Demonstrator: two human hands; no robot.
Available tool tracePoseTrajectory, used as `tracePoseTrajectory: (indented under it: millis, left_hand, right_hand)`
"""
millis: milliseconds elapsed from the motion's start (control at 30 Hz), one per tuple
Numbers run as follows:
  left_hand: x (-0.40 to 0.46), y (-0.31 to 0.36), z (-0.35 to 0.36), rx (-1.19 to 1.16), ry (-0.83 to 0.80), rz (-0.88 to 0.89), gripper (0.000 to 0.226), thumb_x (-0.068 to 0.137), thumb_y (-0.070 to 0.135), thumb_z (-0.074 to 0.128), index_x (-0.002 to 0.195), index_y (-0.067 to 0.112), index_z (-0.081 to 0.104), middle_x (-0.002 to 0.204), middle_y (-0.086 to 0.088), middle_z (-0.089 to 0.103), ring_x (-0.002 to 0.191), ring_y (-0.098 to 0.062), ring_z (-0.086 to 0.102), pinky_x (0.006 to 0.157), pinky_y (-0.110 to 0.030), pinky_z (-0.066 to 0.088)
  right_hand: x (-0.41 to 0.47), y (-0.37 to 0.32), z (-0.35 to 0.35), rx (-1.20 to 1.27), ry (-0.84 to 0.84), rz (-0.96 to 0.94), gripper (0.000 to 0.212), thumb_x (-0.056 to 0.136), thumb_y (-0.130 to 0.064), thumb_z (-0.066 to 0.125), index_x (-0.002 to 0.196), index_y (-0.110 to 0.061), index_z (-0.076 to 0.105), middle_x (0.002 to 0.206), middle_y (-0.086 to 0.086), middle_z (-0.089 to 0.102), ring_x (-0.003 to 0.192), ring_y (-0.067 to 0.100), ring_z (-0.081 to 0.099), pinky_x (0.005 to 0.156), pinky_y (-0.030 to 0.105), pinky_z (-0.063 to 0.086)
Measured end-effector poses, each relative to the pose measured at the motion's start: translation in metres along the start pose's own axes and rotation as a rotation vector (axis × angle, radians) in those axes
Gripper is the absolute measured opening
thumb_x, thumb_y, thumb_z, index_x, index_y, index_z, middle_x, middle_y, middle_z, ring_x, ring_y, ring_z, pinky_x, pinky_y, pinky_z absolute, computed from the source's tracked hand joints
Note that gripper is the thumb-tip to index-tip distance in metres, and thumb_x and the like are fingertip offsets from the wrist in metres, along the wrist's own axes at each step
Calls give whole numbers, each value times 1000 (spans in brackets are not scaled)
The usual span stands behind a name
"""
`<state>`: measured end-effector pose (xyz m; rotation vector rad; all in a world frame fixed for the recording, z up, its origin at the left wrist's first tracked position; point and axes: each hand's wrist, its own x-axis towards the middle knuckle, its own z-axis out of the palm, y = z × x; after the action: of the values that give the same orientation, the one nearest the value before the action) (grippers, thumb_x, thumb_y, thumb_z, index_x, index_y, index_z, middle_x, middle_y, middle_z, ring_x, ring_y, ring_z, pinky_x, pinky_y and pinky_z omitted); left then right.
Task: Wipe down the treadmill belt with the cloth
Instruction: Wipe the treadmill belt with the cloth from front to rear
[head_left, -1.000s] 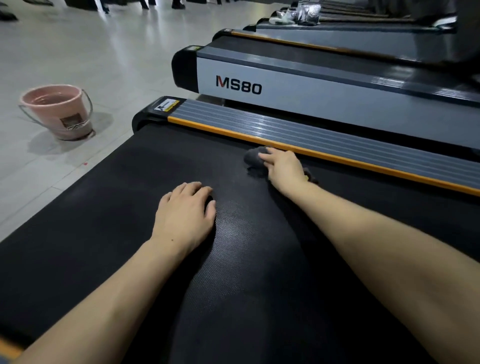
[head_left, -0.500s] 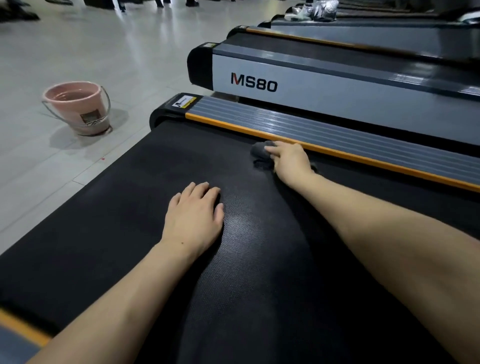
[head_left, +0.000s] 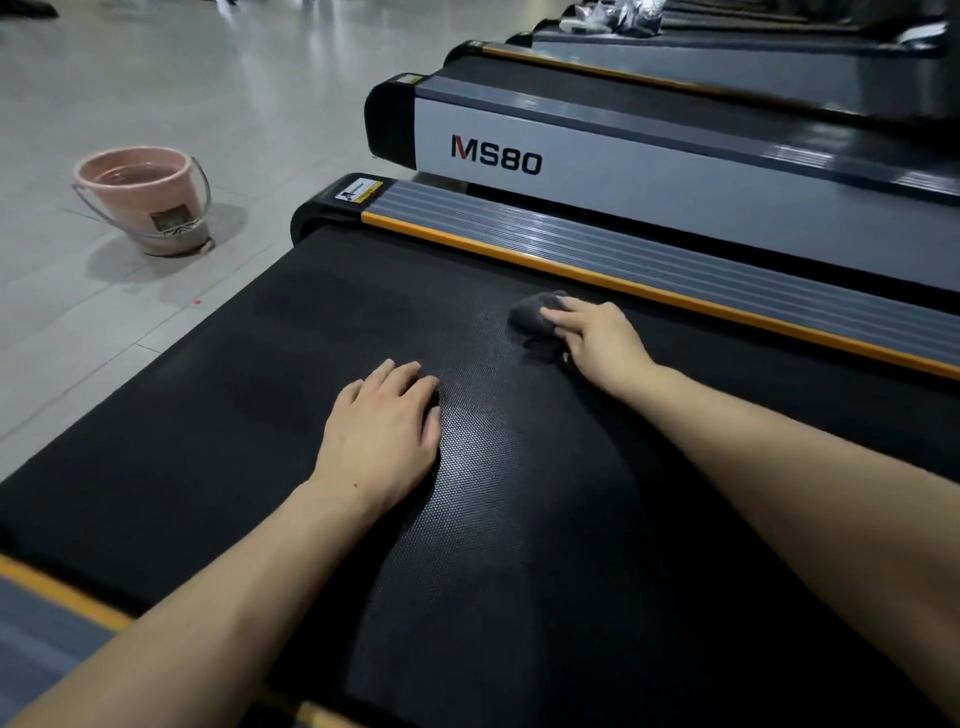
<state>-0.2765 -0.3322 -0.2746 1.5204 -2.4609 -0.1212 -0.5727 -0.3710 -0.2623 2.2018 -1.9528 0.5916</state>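
Observation:
The black textured treadmill belt (head_left: 291, 395) fills the middle of the view. A small dark grey cloth (head_left: 532, 314) lies bunched on the belt close to the far orange-edged side rail (head_left: 675, 270). My right hand (head_left: 597, 340) presses down on the cloth, with fingers over its near side. My left hand (head_left: 382, 428) rests flat on the belt, palm down, fingers together, a little nearer to me and left of the cloth. It holds nothing.
A pink bucket (head_left: 145, 205) with a metal handle stands on the tiled floor to the left of the belt's end. A second treadmill marked MS80 (head_left: 496, 156) runs alongside at the right, with more treadmills behind it.
My right hand and the cloth have slid slightly away from the orange rail toward the middle of the belt. The view has shifted left. My left hand stays flat in place.

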Motion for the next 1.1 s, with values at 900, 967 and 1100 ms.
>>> tracePoseTrajectory:
  millis: [900,967,1100]
  left_hand:
    - [-69,0,-16,4,64,34,44,94,36,40,126,21,65,139,0,59,132,-24,50,101,-44,46]
    - [-74,-1,-16,7,63,43,44,94,37,39,126,23,66,139,1,59,130,-24,50,99,-44,46]
    - [-76,12,-17,21,64,65,41,93,38,41,124,26,66,139,2,58,128,-24,50,96,-44,44]
  right_hand:
    - [-160,-109,-14,259,-40,-322,30,99,-34,51,125,-35,65,140,-11,55,85,24,45,83,31,46]
    - [-135,-86,-10,188,-35,-324,29,97,-30,56,124,-31,67,138,-5,58,86,27,50,85,34,47]
    - [-73,-16,-11,29,20,46,28,95,-14,59,118,-23,71,135,7,61,99,40,60,95,34,42]
